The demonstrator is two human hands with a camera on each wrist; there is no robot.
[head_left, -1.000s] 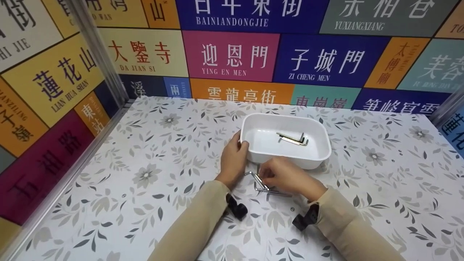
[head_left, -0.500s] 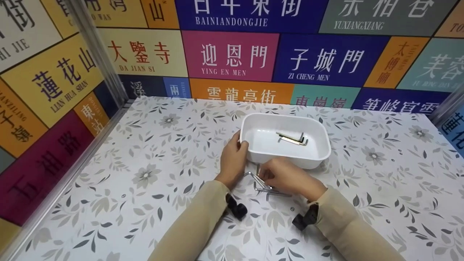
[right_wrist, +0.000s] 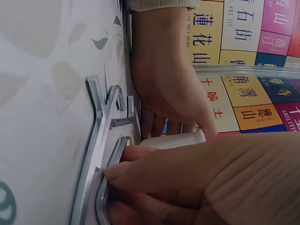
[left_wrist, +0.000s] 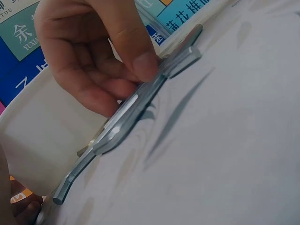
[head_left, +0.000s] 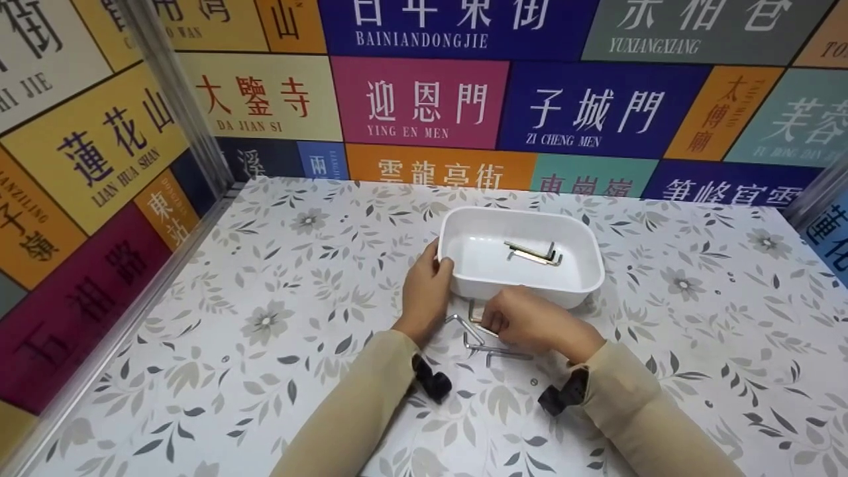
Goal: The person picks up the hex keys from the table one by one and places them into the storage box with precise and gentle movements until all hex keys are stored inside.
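Note:
My left hand (head_left: 427, 291) grips the left end of a white plastic box (head_left: 477, 260), thumb up at the rim. Two or so hex keys (head_left: 535, 254) lie inside it. In front of the box, my right hand (head_left: 530, 321) is low over several L-shaped metal hex keys (head_left: 500, 349) on the table. Its thumb and fingers pinch one hex key (right_wrist: 117, 152) in the right wrist view. Seen from the left wrist, the right hand's thumb (left_wrist: 145, 65) presses at the overlapping keys, and its other fingers curl behind them.
The table (head_left: 265, 371) has a white cover with grey leaves and flowers. Panels of coloured signs (head_left: 424, 103) rise behind it and on the left, joined by a metal post (head_left: 179, 86). A wrist camera (head_left: 434, 383) sits on each sleeve.
My right hand has shifted slightly right, and the keys at its fingertips have spread apart, showing more of them. The left hand and the box stay in place.

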